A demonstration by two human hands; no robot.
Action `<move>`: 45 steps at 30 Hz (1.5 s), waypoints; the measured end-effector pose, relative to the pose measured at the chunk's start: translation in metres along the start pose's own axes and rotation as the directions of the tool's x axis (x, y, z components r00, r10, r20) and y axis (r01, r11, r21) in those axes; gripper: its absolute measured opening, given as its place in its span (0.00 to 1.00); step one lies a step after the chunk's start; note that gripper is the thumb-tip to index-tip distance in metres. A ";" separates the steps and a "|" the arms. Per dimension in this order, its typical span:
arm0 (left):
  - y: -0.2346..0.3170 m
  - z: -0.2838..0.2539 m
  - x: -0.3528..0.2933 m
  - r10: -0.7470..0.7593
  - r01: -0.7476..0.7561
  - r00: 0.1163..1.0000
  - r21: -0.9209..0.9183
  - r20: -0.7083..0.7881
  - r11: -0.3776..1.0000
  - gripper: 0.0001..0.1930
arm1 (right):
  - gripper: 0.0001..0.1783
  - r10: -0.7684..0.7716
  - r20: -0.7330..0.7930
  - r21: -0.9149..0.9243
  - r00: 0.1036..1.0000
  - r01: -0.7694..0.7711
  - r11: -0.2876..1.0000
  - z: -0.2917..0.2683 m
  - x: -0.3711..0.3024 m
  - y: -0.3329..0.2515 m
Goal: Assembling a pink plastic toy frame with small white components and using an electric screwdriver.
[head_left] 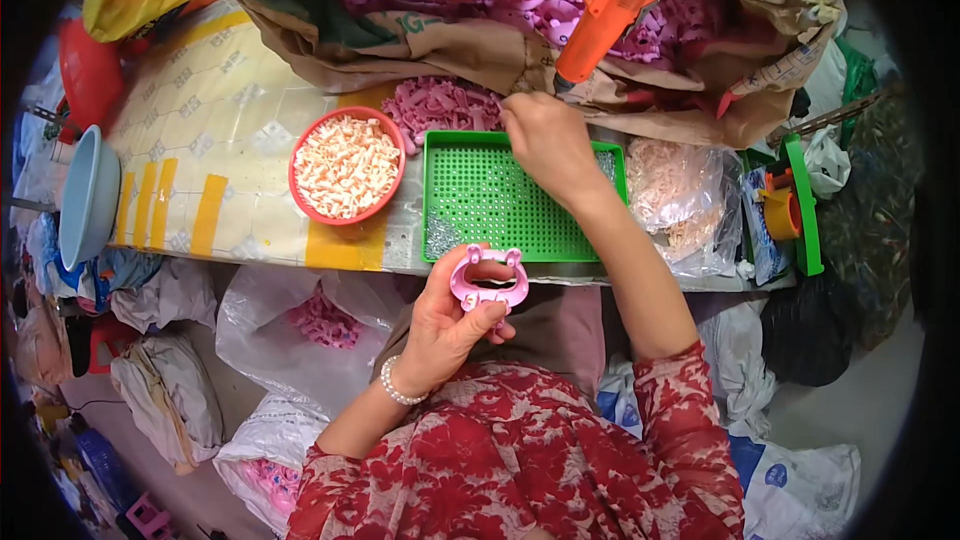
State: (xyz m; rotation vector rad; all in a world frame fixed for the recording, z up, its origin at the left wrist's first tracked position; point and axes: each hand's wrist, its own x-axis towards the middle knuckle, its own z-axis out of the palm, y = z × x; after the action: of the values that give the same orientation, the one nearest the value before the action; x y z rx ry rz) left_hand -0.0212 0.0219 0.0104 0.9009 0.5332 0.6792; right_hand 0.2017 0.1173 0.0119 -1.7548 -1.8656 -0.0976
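The left hand (440,325) is closed around a pink animal-shaped plastic piece (488,281), held upright near the body with its long axis running side to side; the right hand (545,140) lies beyond it and slightly to the right, fingers pinched together at the far edge of the green perforated tray (480,200) on the desk (240,140), though what they pinch I cannot tell; the red bowl of pale small parts (346,165) sits left of that hand; the orange glue gun (610,5) rests just past it.
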 end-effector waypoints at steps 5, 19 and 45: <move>0.000 -0.011 -0.011 0.118 -0.117 0.993 0.048 -0.018 0.992 0.31 | 0.08 0.203 0.297 -0.371 0.933 -0.083 0.925 0.029 0.042 0.005; -0.007 -0.025 -0.002 0.304 -0.296 0.950 -0.111 0.066 0.949 0.31 | 0.08 0.139 -0.106 0.256 0.985 -0.108 0.961 0.002 -0.003 -0.023; -0.018 -0.027 0.005 -0.043 0.212 0.972 -0.774 0.233 0.596 0.26 | 0.03 0.279 0.057 0.800 0.958 -0.211 0.562 -0.058 -0.120 -0.117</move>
State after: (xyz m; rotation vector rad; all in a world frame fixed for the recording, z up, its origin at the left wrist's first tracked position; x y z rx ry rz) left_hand -0.0305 0.0319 -0.0201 0.0552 0.0680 0.5986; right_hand 0.1095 -0.0306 0.0442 -1.2816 -1.2412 0.6885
